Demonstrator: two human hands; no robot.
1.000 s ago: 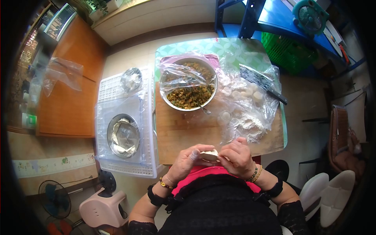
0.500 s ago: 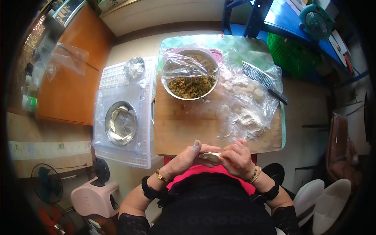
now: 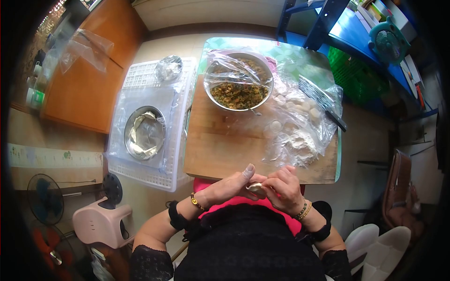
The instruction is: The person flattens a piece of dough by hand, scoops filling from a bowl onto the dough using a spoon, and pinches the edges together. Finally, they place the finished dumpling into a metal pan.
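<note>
Dough point(image 3: 254, 187) is held in both hands, just outside the bench's near edge, over the lap.

Bench point(image 3: 220, 154): bare wood from the bowl down to the near edge and out to the left edge, so the best open room is front-left. Right side is taken.

Rack point(image 3: 180, 175): just beside the bench's left edge, narrow gap.

Sheet point(image 3: 323, 136): clear plastic, runs close to the right edge.

Bowl point(image 3: 267, 75): filling inside, part covered by film, back-left.

Knife point(image 3: 323, 104): on the sheet, handle end at the right edge, looks slightly over.

Pan point(image 3: 127, 136): on the rack, folded pieces along its wall.

Flour point(image 3: 300, 147): heaped front-right.

Left hand point(image 3: 229, 188): fingers curled round the dough from below, thumb lifted clear.

Right hand point(image 3: 283, 191): fingertips together, pinching its edge.
</note>
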